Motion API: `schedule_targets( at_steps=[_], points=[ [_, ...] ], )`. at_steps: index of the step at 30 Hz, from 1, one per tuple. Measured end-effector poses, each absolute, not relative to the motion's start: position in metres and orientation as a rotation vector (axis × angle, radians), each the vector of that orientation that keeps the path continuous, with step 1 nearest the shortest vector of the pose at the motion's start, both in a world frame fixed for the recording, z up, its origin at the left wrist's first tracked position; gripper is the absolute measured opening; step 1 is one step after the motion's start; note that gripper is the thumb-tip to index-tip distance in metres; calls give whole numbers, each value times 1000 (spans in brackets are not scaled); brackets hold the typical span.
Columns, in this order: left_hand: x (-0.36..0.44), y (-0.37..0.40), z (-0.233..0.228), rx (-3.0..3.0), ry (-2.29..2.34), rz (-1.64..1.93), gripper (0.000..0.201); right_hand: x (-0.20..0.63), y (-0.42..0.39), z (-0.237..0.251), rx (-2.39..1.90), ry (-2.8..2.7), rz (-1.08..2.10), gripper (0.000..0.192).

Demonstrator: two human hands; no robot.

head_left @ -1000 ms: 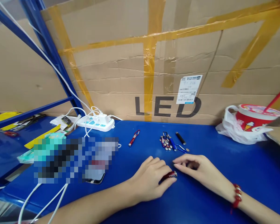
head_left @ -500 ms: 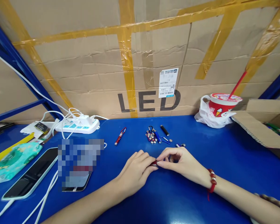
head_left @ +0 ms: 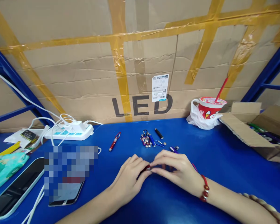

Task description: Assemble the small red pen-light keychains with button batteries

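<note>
Left hand curls closed around a small red tube; the right hand, nearly pinched, is at its exposed end, grip unclear. Blue surface stretches rightward to a cardboard box's edge.

Likely a workshop — blue metal rack; taped cardboard.

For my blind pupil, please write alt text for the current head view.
The left hand holds a small red tube, the right hand at its end, over a blue table. Farther back are a black tube and cardboard marked LED.
</note>
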State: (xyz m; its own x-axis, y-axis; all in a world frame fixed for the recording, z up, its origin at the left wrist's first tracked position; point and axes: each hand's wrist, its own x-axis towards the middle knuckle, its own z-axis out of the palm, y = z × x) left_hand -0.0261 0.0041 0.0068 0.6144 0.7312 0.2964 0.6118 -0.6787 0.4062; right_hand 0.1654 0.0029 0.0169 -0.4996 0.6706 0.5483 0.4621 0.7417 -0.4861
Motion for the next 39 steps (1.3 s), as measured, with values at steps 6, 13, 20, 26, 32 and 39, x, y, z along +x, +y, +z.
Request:
schedule_targets(
  at_steps=[6, 13, 20, 26, 32, 39],
  points=[
    [-25, 3, 9, 2527, 1109, 657, 22, 168, 4, 19, -849, -2186, 242, 17],
    [-26, 1, 10, 2562, 1134, 635, 17, 168, 6, 15, -822, -2327, 340, 19],
    [-26, 0, 11, 2558, 1204, 710, 22, 169, 11, 18, -993, -2248, 116, 19],
    [-26, 0, 10, 2563, 1207, 742, 22, 194, 34, 19, -1368, -2237, -161, 20],
    [-25, 0, 10, 2556, 1211, 736, 24, 209, 46, 16, -1630, -2244, -155, 20],
    [-24, -1, 12, 2546, 1221, 711, 24, 200, 40, 15, -1627, -2367, -130, 24]
  ],
)
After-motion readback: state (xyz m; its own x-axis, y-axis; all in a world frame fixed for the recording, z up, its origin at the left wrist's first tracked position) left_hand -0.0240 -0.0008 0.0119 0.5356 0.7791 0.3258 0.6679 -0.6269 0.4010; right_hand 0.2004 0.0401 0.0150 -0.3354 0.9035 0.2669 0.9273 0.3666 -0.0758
